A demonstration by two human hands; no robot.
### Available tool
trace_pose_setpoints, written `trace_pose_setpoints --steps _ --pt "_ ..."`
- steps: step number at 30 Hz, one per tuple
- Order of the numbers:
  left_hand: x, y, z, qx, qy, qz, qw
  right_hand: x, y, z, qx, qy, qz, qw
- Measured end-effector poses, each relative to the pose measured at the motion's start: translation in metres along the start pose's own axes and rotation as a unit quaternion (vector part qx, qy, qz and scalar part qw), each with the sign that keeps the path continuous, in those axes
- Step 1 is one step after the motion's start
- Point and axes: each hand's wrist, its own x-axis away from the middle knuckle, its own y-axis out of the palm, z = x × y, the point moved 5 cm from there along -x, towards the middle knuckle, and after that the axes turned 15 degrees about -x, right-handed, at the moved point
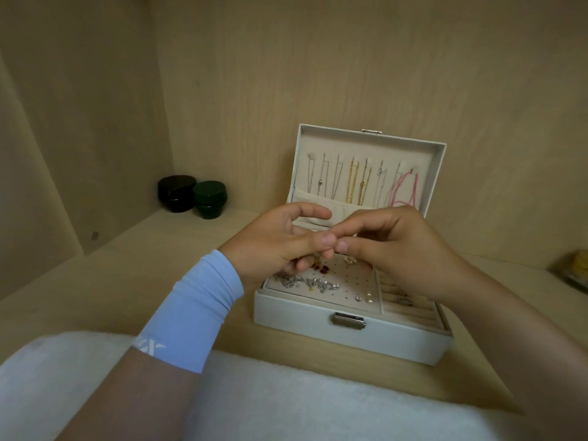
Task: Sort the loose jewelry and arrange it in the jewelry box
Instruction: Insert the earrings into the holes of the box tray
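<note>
A white jewelry box [350, 332] stands open on a wooden shelf. Its raised lid [436, 160] holds several hanging chains, silver, gold and a pink cord [402, 189]. The perforated earring pad [343, 284] carries silver studs, red and gold earrings and small pearls. Ring rolls [410, 303] lie at the right. My left hand [273, 246] and my right hand [401, 246] meet above the pad, thumb tips touching. Both pinch at something tiny between them, too small to make out.
Two dark round jars, one black [176, 193] and one green [210, 198], sit in the back left corner of the shelf. A yellowish object [572, 270] lies at the right edge. White fabric [286, 399] covers the foreground.
</note>
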Motion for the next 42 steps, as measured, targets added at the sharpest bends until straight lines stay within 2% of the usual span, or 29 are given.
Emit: trace_pose_setpoints --steps 4,6,9,11,14,16,30,42 --pt "-0.002 0.004 -0.002 0.008 -0.005 -0.009 1.000 0.001 -0.002 0.004 -0.013 0.003 -0.002 1.000" --pt "-0.001 0.003 -0.002 -0.022 -0.019 0.003 1.000 0.002 -0.005 0.005 0.003 -0.004 0.006 1.000" --pt "0.002 -0.008 -0.004 -0.156 -0.018 0.068 0.985 0.005 -0.012 0.007 0.130 -0.019 0.010 0.991" --pt "0.005 -0.017 -0.004 -0.273 0.008 0.114 0.955 0.010 -0.008 0.007 0.246 -0.029 -0.026 0.969" --pt "0.006 -0.010 -0.005 -0.389 0.020 0.058 0.919 0.015 0.005 0.008 0.359 -0.041 -0.073 0.930" --pt "0.006 -0.004 -0.005 -0.400 0.021 0.028 0.916 0.017 0.012 0.007 0.389 -0.064 -0.081 0.916" --pt "0.006 -0.002 -0.004 -0.441 0.018 0.014 0.897 0.019 0.021 0.004 0.440 -0.073 -0.134 0.885" --pt "0.007 -0.003 -0.004 -0.414 0.009 0.023 0.910 0.021 0.017 0.003 0.424 -0.077 -0.150 0.890"
